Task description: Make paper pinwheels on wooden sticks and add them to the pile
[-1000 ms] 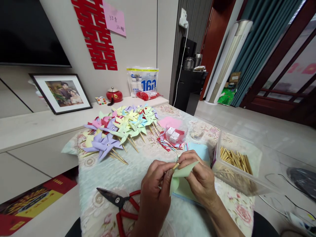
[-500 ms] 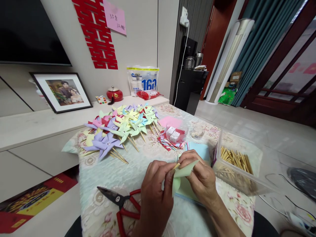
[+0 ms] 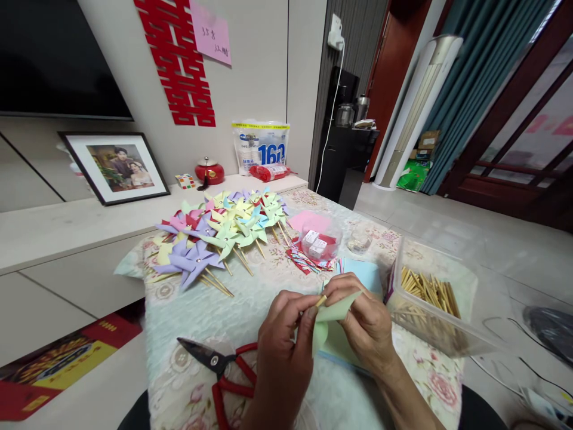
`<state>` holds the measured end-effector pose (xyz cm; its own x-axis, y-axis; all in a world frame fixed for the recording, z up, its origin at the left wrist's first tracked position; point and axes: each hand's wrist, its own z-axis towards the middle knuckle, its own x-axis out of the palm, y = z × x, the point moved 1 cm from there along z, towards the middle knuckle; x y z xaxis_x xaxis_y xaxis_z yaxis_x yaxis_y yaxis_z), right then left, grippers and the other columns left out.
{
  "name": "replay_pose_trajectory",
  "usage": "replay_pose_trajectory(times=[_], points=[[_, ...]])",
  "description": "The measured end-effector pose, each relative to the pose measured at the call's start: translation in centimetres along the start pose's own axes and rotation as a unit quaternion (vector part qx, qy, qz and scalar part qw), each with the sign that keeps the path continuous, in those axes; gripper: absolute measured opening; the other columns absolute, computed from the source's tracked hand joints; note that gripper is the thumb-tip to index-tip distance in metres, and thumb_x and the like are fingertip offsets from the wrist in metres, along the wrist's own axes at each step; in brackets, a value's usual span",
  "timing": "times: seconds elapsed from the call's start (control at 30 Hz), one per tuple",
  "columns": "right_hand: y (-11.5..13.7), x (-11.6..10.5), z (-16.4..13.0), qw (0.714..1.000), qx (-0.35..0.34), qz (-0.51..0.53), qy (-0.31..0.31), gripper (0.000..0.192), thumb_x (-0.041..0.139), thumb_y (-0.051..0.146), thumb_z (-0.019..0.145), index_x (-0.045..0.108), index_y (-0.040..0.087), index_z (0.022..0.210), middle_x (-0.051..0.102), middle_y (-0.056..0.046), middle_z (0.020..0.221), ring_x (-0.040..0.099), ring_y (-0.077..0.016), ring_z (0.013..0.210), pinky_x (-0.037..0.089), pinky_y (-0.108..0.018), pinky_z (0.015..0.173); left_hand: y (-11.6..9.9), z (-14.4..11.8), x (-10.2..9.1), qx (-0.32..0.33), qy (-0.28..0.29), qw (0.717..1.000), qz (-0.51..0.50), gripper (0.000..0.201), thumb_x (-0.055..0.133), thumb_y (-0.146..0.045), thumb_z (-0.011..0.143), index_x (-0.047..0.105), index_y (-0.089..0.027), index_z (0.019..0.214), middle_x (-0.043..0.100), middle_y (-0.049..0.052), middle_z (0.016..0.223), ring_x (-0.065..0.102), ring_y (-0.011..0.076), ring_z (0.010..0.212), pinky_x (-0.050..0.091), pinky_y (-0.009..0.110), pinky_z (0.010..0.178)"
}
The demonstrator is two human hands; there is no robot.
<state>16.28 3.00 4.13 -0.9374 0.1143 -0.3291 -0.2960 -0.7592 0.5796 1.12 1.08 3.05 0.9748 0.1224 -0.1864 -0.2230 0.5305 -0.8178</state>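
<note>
Between my two hands is a light green paper pinwheel (image 3: 336,310), its paper curled over. My left hand (image 3: 289,340) is closed, pinching a thin wooden stick (image 3: 321,300) whose tip shows beside the green paper. On the other side, my right hand (image 3: 364,319) is closed on the curled paper, fingers bent around its edge. Fingers hide the point where stick and paper meet. Red-handled scissors (image 3: 219,364) lie partly open by my left wrist. Below my hands lies a stack of coloured paper sheets (image 3: 344,346).
Finished pinwheels (image 3: 224,227) are piled at the back left of the table. A clear plastic box (image 3: 441,331) of wooden sticks stands at the right. Behind my hands sit paper strips (image 3: 308,263), a clear round container (image 3: 320,242) and a small clear dish (image 3: 359,242).
Both hands keep nearly the same grip on the green paper and stick. The whole view has shifted very slightly.
</note>
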Motion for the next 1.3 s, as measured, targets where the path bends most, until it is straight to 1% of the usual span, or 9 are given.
replay_pose_trajectory(times=[0.23, 0.4, 0.67, 0.73, 0.83, 0.97, 1.1, 1.2, 1.3], points=[[-0.1, 0.0, 0.0, 1.0, -0.005, -0.005, 0.002, 0.019, 0.051, 0.006, 0.092, 0.063, 0.021, 0.091, 0.064, -0.004, 0.091, 0.06, -0.0192, 0.089, 0.046, -0.037, 0.082, 0.0, 0.1, 0.0, 0.02, -0.001, 0.999, 0.029, 0.02, 0.051, -0.016, 0.095, 0.069, -0.019, 0.104, 0.064, 0.003, 0.089, 0.063, 0.0139, 0.081, 0.048, 0.025, 0.071], [-0.1, 0.1, 0.0, 1.0, -0.004, -0.009, -0.001, 0.019, 0.05, 0.007, 0.092, 0.062, 0.021, 0.091, 0.064, -0.004, 0.091, 0.06, -0.0194, 0.089, 0.046, -0.037, 0.081, -0.5, 0.3, -0.2, 0.074, -0.006, 0.994, 0.085, 0.021, 0.049, -0.012, 0.094, 0.067, -0.017, 0.103, 0.063, 0.004, 0.088, 0.062, 0.0154, 0.082, 0.049, 0.027, 0.072], [0.2, 0.3, -0.1, 1.0, -0.016, -0.023, -0.011, 0.021, 0.048, 0.005, 0.091, 0.061, 0.021, 0.091, 0.064, -0.003, 0.09, 0.06, -0.0188, 0.088, 0.045, -0.038, 0.079, -1.1, 0.3, -0.5, 0.144, -0.017, 0.975, 0.166, 0.024, 0.049, -0.008, 0.09, 0.063, -0.021, 0.106, 0.063, 0.003, 0.088, 0.057, 0.0178, 0.081, 0.045, 0.029, 0.07], [0.2, 0.4, -0.2, 0.999, -0.027, -0.027, -0.018, 0.023, 0.047, 0.003, 0.09, 0.061, 0.022, 0.093, 0.064, -0.003, 0.091, 0.06, -0.0192, 0.087, 0.045, -0.038, 0.079, -1.1, 0.2, -0.6, 0.149, -0.01, 0.972, 0.182, 0.026, 0.049, -0.007, 0.088, 0.062, -0.021, 0.106, 0.063, 0.003, 0.087, 0.056, 0.0186, 0.08, 0.044, 0.03, 0.068], [0.0, 0.5, -0.4, 0.999, -0.038, -0.027, -0.028, 0.027, 0.046, 0.001, 0.088, 0.06, 0.022, 0.097, 0.065, -0.004, 0.092, 0.06, -0.0202, 0.088, 0.045, -0.041, 0.079, -1.2, 0.1, -0.7, 0.15, -0.003, 0.969, 0.197, 0.035, 0.048, -0.001, 0.08, 0.061, -0.021, 0.105, 0.062, 0.003, 0.086, 0.055, 0.0198, 0.079, 0.043, 0.031, 0.066], [-0.3, 0.5, -0.7, 0.999, -0.03, -0.008, -0.045, 0.027, 0.048, 0.001, 0.087, 0.06, 0.022, 0.1, 0.064, -0.004, 0.09, 0.059, -0.0212, 0.086, 0.046, -0.042, 0.078, -1.1, 0.1, -0.8, 0.151, 0.001, 0.967, 0.204, 0.043, 0.046, 0.002, 0.07, 0.06, -0.02, 0.105, 0.062, 0.004, 0.087, 0.055, 0.0207, 0.08, 0.043, 0.032, 0.067], [-0.5, 0.4, -0.7, 0.998, -0.045, -0.018, -0.034, 0.036, 0.05, -0.001, 0.085, 0.061, 0.021, 0.111, 0.064, -0.005, 0.09, 0.059, -0.0218, 0.087, 0.046, -0.043, 0.078, -1.4, 0.4, -1.0, 0.169, -0.003, 0.963, 0.209, 0.032, 0.046, -0.003, 0.079, 0.06, -0.02, 0.103, 0.062, 0.004, 0.085, 0.055, 0.0203, 0.078, 0.044, 0.031, 0.066], [-0.5, 0.3, -0.6, 0.997, -0.064, -0.032, -0.025, 0.039, 0.051, -0.003, 0.084, 0.063, 0.021, 0.112, 0.064, -0.006, 0.093, 0.058, -0.0219, 0.088, 0.046, -0.042, 0.078, -1.8, 0.6, -1.1, 0.177, -0.005, 0.96, 0.215, 0.023, 0.046, -0.007, 0.085, 0.059, -0.02, 0.1, 0.062, 0.004, 0.083, 0.055, 0.0194, 0.076, 0.045, 0.03, 0.065], [-0.4, 0.1, -0.6, 0.996, -0.068, -0.042, -0.025, 0.038, 0.05, -0.003, 0.083, 0.063, 0.022, 0.11, 0.064, -0.006, 0.092, 0.058, -0.0223, 0.087, 0.046, -0.042, 0.077, -2.1, 0.6, -1.1, 0.182, -0.006, 0.961, 0.211, 0.018, 0.047, -0.009, 0.088, 0.059, -0.02, 0.097, 0.062, 0.003, 0.081, 0.056, 0.0186, 0.075, 0.046, 0.029, 0.065]])
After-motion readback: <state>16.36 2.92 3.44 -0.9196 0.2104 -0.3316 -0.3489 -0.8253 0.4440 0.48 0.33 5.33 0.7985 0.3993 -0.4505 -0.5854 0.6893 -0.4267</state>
